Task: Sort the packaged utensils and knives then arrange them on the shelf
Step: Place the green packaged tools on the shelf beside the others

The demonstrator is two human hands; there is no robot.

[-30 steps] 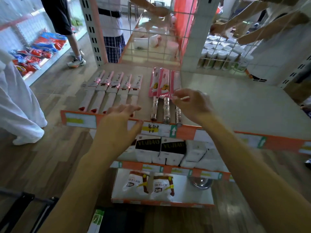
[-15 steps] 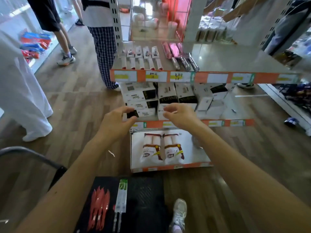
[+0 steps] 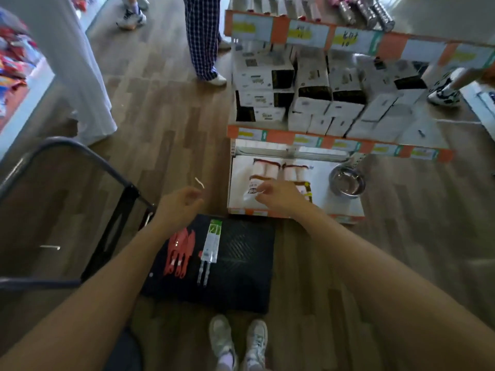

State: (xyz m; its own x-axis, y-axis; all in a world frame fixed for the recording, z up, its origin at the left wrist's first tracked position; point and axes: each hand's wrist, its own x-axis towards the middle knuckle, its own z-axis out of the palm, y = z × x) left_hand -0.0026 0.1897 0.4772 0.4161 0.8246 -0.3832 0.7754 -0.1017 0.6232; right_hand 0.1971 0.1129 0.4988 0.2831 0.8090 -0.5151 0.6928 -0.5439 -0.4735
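Note:
On the black cart deck below me lie several red packaged knives and one clear utensil pack with a green header. My left hand hovers above the deck's far left corner, fingers loosely curled and holding nothing. My right hand hangs over the front edge of the bottom shelf, fingers curled, nothing clearly in it. On the top shelf at the far edge lie packaged utensils in rows.
The middle shelf holds white and black boxes. A steel bowl and two roll packs sit on the bottom shelf. The cart handle stands at left. A person in checked trousers stands beside the shelf. My shoes are below.
My view has tilted down from the top shelf to the cart. Both hands have dropped away from the shelf and now hover low, above the cart deck and bottom shelf.

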